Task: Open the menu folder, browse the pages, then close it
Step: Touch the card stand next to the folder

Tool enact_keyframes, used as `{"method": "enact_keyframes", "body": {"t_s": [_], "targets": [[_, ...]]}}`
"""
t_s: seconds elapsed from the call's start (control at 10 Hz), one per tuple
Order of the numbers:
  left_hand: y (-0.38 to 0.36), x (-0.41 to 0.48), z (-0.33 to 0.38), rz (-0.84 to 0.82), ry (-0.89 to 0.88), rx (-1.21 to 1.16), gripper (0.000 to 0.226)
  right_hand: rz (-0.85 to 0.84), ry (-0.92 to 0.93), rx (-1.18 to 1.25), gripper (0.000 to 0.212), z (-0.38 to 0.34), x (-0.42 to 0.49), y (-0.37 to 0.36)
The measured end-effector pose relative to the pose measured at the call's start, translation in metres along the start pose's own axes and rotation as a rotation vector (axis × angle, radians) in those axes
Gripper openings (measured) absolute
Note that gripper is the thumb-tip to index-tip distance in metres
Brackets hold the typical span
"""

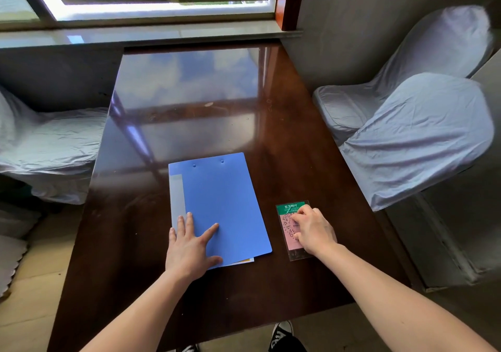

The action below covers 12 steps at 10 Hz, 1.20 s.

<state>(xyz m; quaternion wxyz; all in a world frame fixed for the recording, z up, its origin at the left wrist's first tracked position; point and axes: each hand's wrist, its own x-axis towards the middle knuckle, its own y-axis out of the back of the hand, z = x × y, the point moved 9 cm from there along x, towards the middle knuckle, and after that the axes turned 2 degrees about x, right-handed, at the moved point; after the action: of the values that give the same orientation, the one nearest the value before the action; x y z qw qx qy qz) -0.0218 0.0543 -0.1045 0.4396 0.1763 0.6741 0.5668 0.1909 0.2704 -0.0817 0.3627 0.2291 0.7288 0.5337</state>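
A blue menu folder (225, 200) lies closed and flat on the dark wooden table (189, 107), near its front edge. A grey label strip runs along the folder's left side, and a bit of page pokes out at the bottom. My left hand (189, 246) rests flat on the folder's lower left corner with fingers spread. My right hand (311, 229) lies to the right of the folder, fingers curled down onto a clear plastic card (288, 224) with a green header and pink code, which lies on the table.
Grey fabric-covered chairs stand at the right (412, 124) and at the left (48, 140) of the table. A window sill (151, 35) runs behind the table's far edge. The glossy tabletop reflects the window.
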Motion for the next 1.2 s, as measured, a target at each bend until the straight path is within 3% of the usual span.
{"method": "enact_keyframes", "body": {"t_s": [1.2], "targets": [[-0.007,-0.016,0.02,0.006,-0.019,0.009,0.09,0.051,0.024,0.114,0.042,0.006,-0.001,0.0]]}}
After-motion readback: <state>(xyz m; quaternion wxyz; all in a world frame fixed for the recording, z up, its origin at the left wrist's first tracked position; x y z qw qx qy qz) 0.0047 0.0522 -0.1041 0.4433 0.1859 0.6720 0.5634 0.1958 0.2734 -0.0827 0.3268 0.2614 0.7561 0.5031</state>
